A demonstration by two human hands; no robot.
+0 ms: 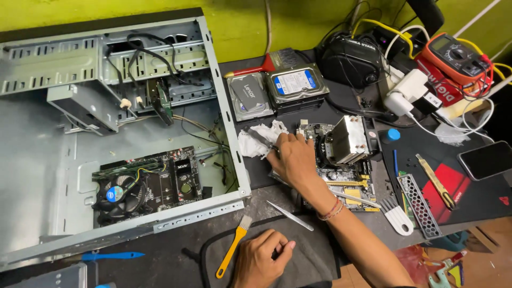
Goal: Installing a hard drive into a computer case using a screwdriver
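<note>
Our right hand [294, 158] pinches a crumpled tissue [260, 140] beside the motherboard [344, 178] on the surface; our left hand [261, 260] rests curled, holding nothing. We judge cleaning underway; next needs careful wiping.

Computer case [48, 176]: lying open on the left of the bench, a motherboard [160, 181] with its fan [118, 193] sitting inside at the near right.
Drives: a solid-state drive [249, 96] lying just right of the case, a hard drive [296, 82] sitting beside it to the right.
Second motherboard [346, 181]: lying right of the case, a heatsink [349, 138] standing on its far part.
Right hand [293, 160]: resting at the second motherboard's left edge, touching a crumpled tissue [256, 140] lying to its left.
Left hand [261, 258]: lying on a mat [309, 256] at the near edge, between a brush [233, 246] on its left and tweezers [290, 216] beyond it.
Multimeter [456, 56]: sitting at the far right, a phone [486, 159] lying nearer.
</note>
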